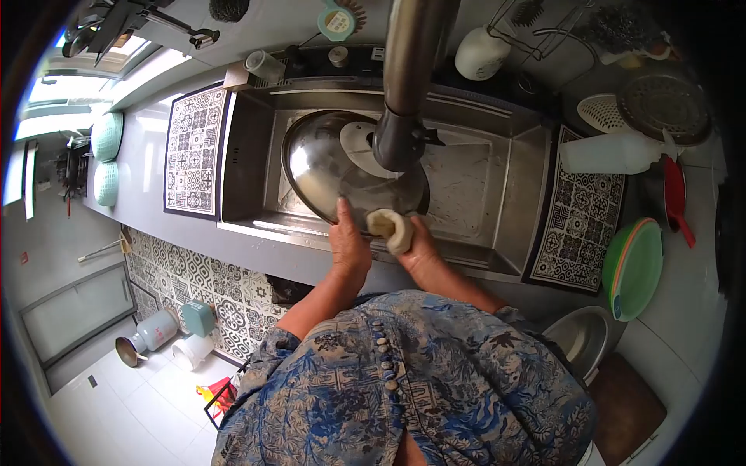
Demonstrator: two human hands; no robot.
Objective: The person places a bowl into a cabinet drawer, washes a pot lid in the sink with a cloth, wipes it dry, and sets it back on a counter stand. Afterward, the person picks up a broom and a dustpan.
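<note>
A large round metal pot lid [318, 167] lies tilted in the sink, its shiny side up. My left hand [350, 247] grips its near rim, thumb on top and the other fingers hidden underneath. My right hand [420, 247] is closed around a bunched beige cloth [391, 227] at the lid's near right edge. Over the lid hangs the dark head of the tap [399, 144], covering part of a pale disc [359, 147] at the lid's middle.
The steel sink [513, 171] surrounds the lid. Patterned mats [193, 151] flank it on both sides. On the right counter are a spray bottle [610, 153], a red-handled tool [678, 203], green basins [639, 272] and a metal bowl [598, 330]. Mint baskets [106, 138] stand at left.
</note>
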